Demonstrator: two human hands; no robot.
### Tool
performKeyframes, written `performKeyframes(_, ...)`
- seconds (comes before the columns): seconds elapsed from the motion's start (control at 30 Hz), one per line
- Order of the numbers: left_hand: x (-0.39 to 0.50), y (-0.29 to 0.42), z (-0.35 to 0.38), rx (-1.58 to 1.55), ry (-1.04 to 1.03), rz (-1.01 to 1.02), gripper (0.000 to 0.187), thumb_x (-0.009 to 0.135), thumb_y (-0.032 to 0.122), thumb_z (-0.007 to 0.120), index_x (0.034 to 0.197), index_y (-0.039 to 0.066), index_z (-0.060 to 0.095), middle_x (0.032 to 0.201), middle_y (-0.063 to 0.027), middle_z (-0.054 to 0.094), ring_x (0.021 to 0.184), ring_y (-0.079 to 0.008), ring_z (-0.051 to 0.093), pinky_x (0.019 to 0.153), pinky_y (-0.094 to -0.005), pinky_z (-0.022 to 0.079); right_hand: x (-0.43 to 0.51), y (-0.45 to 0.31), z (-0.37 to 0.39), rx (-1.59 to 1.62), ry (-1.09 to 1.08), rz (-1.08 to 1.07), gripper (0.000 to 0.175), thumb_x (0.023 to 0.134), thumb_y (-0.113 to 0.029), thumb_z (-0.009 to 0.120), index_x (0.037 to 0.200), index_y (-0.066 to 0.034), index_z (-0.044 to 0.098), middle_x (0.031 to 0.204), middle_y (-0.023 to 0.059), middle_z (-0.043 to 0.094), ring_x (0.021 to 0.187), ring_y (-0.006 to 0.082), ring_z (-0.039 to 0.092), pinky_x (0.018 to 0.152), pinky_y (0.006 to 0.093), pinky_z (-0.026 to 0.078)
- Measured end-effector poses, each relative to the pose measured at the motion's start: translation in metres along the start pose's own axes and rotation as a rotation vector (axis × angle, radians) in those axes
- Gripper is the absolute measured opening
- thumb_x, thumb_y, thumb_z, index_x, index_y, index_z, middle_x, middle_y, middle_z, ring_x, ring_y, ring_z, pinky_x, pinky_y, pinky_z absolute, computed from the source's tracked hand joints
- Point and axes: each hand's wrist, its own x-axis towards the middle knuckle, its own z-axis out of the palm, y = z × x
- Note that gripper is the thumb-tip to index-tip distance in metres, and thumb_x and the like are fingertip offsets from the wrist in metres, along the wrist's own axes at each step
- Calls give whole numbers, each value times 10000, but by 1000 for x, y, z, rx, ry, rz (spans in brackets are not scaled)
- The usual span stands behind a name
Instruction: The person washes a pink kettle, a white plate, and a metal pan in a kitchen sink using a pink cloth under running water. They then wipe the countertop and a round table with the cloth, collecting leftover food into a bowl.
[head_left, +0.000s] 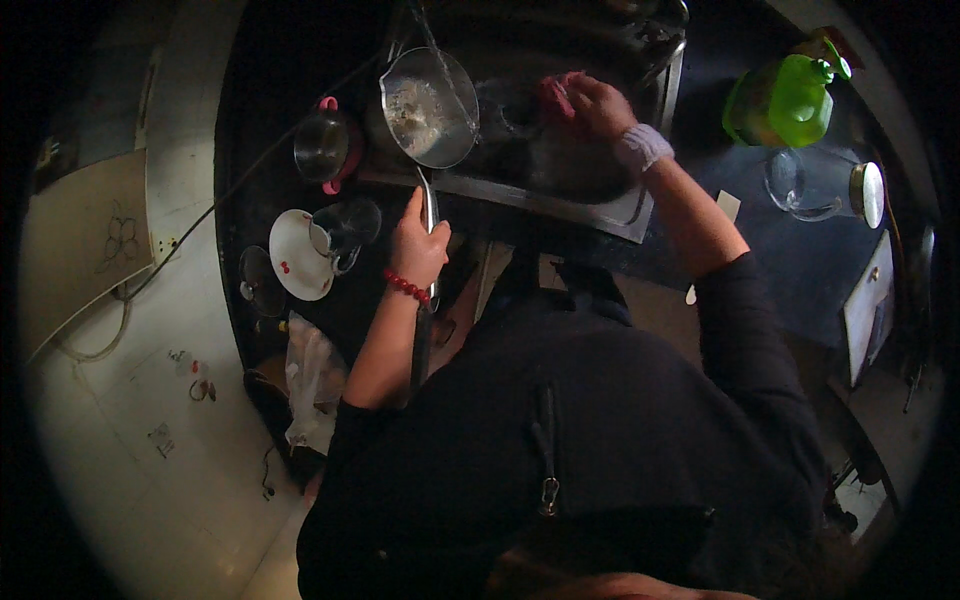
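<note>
My left hand (421, 244), with a red bead bracelet at the wrist, grips the long metal handle of a saucepan (430, 112). The pan hangs over the left part of a metal sink (540, 196); a thin stream of water crosses its right side, and something pale shows inside. My right hand (602, 111), with a light band at the wrist, holds a bunched pink-red cloth (559, 96) over the right part of the sink. Left of the pan is a metal pot with pink handles (321, 150).
On the left counter are a white plate (298, 266), a glass mug (356, 225) and a glass lid (262, 281). A plastic bag (309, 375) lies nearer me. A green pump bottle (801, 105) and a glass jug (814, 187) are at the right.
</note>
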Motion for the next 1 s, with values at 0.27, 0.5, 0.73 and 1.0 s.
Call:
performKeyframes(0.27,-17,-9,-19,-301,-41,81,574,798,-20,531,1337,10,334,681,-11,504,434,-75,459,397,-217,393,-5,41,1,-795,-233,-31,335,848,-374,501,1018,-123,644,1074,140,572,969,322,575,805,382,482)
performKeyframes(0.5,-10,-17,-21,-383,-98,52,562,785,-8,545,1316,2,362,648,-7,490,435,-76,471,402,-222,402,-15,-13,87,-261,-428,-40,340,850,-162,455,1167,-75,542,1215,167,502,1144,309,478,909,394,431)
performKeyframes(0.73,9,-25,-18,-482,-264,-4,523,816,48,555,1307,15,376,634,-10,481,433,-85,465,405,-221,391,11,28,94,-513,-635,-8,257,820,-181,514,1016,-66,631,1054,145,614,976,329,587,835,402,472)
performKeyframes(1.0,12,-24,8,-565,-433,-72,513,874,118,523,1346,72,327,636,1,457,446,-79,452,402,-222,388,37,-45,58,-109,-132,-531,337,794,-73,602,1124,-53,540,1090,134,537,998,301,548,859,330,444)
